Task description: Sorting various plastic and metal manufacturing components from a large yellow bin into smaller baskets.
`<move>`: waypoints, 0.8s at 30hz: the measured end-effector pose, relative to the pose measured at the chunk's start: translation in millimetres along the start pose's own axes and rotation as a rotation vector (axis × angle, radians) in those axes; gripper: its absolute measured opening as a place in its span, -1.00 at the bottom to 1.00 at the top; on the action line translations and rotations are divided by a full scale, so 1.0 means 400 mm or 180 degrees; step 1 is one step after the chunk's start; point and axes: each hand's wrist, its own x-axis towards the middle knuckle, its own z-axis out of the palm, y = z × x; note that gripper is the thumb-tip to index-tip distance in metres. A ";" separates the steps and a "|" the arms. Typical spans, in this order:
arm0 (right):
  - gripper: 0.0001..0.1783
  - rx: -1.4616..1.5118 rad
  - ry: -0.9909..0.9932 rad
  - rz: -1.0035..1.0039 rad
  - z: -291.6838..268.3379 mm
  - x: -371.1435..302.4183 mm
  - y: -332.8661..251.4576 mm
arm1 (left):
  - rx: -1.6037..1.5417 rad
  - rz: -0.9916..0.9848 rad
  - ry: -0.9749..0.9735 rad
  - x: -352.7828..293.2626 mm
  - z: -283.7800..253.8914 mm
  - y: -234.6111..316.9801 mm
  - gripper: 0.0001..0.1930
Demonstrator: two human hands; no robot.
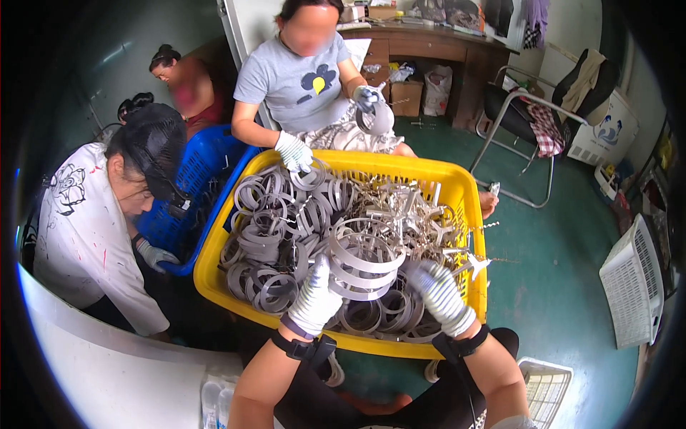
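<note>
My left hand [314,299], in a striped white glove, is closed on a small stack of grey metal rings [363,265], held above the yellow basket [386,349]. Just to the right of that stack is my gloved right hand [441,299]. Motion smears its fingers, so I cannot make out whether it touches or holds anything. Many loose grey rings [261,239] fill the basket's left and near parts. Shiny branched metal pieces [407,204], some with twisted rods, are heaped at its far right.
Across the basket, a seated person [304,86] holds a ring piece and reaches in. At left, another person [100,222] bends beside a blue basket [196,161]. A metal-framed chair [518,118] and a white basket [632,282] stand to the right.
</note>
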 end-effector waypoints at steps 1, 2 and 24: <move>-0.77 -0.0139 -0.0443 -0.0086 0.016 -0.006 0.017 | -0.0253 -0.0091 -0.0017 -0.004 0.001 0.003 -0.16; -0.74 -0.0285 -0.0898 -0.0182 0.038 -0.010 0.031 | -0.0499 -0.0167 -0.0035 -0.008 0.000 0.008 -0.13; -0.76 -0.0628 0.2987 -0.0213 -0.337 -0.704 -0.001 | -0.0585 -0.0089 -0.0244 0.005 -0.058 0.009 -0.63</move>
